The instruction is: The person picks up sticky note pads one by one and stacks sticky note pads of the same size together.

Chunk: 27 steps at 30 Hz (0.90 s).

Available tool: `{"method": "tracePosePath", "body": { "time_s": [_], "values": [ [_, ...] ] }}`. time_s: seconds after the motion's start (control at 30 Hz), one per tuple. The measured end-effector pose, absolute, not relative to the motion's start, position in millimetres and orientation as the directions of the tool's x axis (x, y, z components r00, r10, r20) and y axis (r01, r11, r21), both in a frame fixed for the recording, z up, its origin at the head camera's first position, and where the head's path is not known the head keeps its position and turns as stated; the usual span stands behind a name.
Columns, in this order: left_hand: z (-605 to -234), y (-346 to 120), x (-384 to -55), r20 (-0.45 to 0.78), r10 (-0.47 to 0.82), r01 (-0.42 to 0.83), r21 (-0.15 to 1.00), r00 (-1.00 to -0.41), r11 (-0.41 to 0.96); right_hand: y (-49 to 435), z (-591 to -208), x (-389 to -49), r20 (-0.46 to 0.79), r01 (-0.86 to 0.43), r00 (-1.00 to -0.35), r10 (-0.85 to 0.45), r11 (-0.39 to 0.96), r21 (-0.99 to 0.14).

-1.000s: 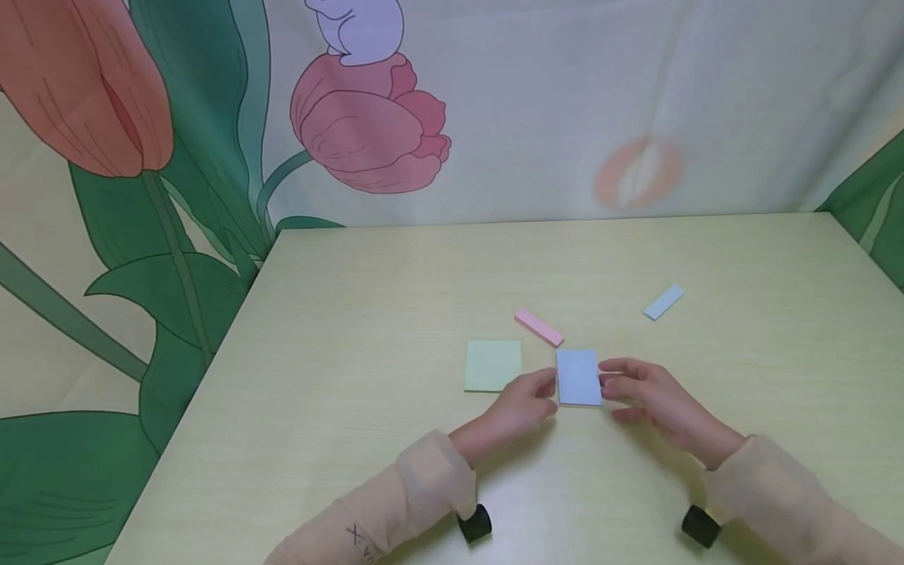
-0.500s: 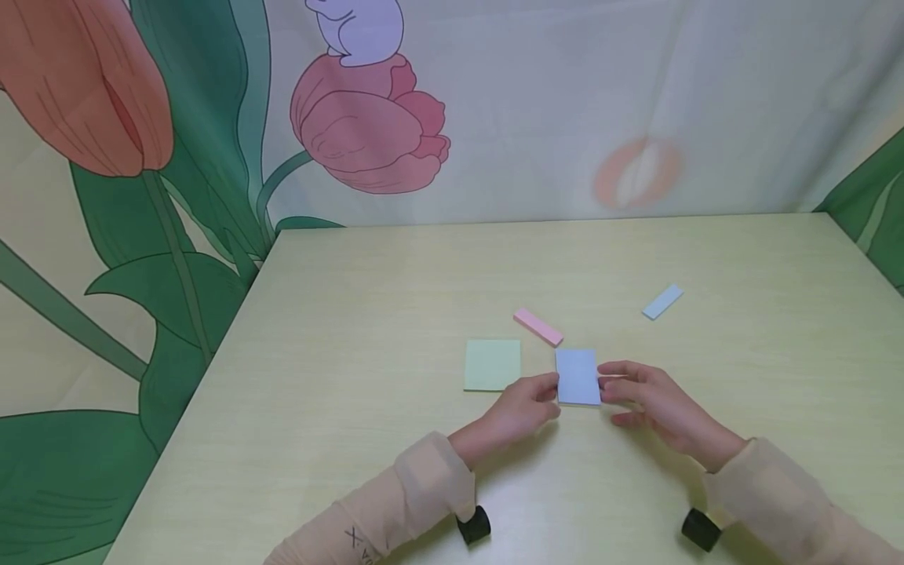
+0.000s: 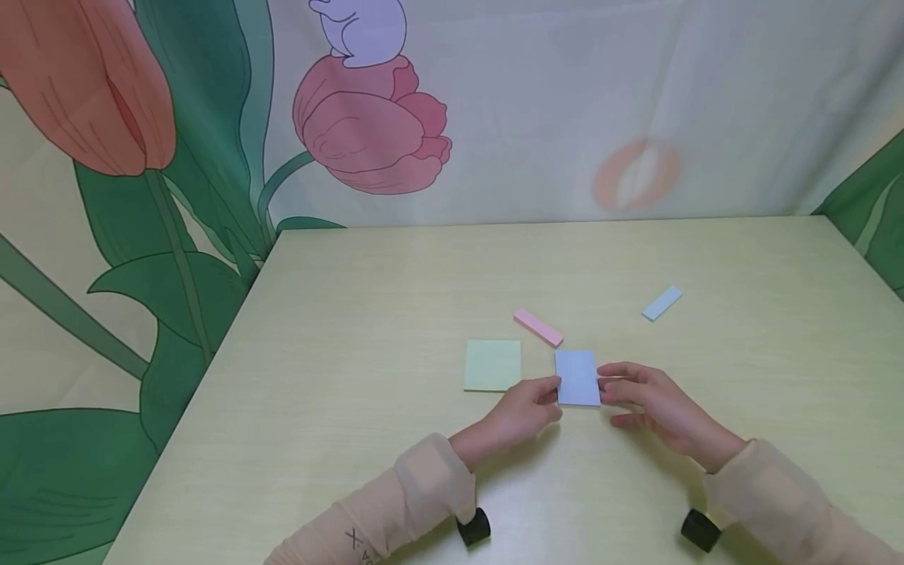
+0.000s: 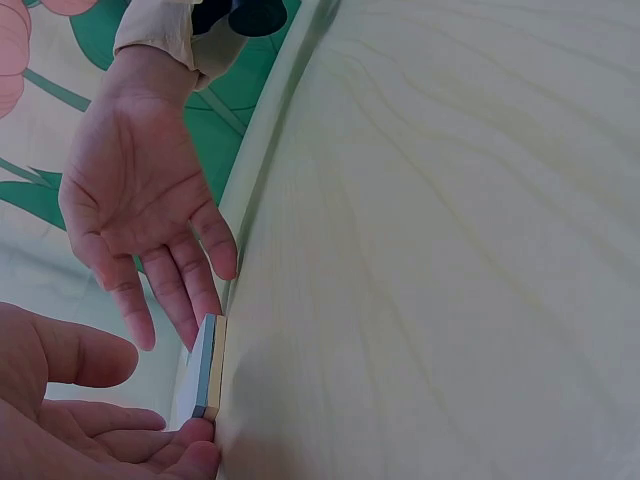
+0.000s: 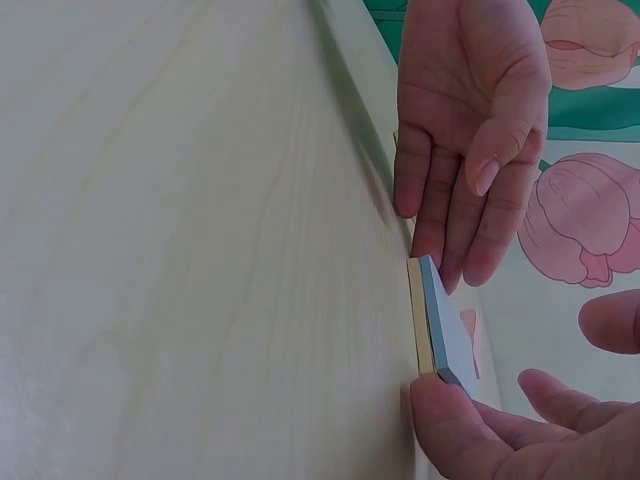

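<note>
A blue rectangular pad (image 3: 577, 378) lies flat on the table between the two hands. The wrist views show its edge as a stack, a blue layer (image 4: 203, 370) over a yellow layer (image 5: 420, 320). At the left side, fingertips of my left hand (image 3: 521, 410) touch the stack. My right hand (image 3: 653, 404) has its fingers extended against the opposite side. Neither hand curls round the stack; both thumbs stand off it. A pale green square pad (image 3: 493, 365) lies just left, partly behind the left hand. A pink strip (image 3: 539, 327) rests slantwise by the blue pad's far corner.
Farther right on the pale wooden table (image 3: 353, 314) lies a light blue strip (image 3: 662, 303), set at an angle. A cloth with printed flowers (image 3: 370, 125) hangs behind the table. Black wrist devices (image 3: 475, 526) sit under both sleeves.
The left fingertips have slid slightly toward the near end of the blue pad's left side. The right hand and all the pads and strips look nearly still.
</note>
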<state>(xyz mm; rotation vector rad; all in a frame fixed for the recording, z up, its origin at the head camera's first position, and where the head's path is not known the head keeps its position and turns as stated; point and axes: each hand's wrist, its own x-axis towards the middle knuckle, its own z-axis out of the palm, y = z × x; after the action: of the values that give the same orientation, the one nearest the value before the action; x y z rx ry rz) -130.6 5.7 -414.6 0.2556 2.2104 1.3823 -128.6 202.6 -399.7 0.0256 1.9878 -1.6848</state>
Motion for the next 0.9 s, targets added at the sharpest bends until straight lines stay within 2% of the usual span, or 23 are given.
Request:
{"method": "tracePosePath", "body": {
  "time_s": [0.73, 0.9],
  "values": [
    [-415.8, 5.8, -131.2, -0.335, 0.409, -0.116, 0.873, -0.849, 0.475, 203.9, -399.9, -131.6, -0.431, 0.366, -0.848, -0.308, 0.246, -0.897],
    [-416.0, 2.3, -128.4, -0.307, 0.430, -0.041, 0.850, -0.849, 0.526, 205.8, -396.4, -135.6, -0.438, 0.349, -0.841, -0.317, 0.300, -0.888]
  ]
}}
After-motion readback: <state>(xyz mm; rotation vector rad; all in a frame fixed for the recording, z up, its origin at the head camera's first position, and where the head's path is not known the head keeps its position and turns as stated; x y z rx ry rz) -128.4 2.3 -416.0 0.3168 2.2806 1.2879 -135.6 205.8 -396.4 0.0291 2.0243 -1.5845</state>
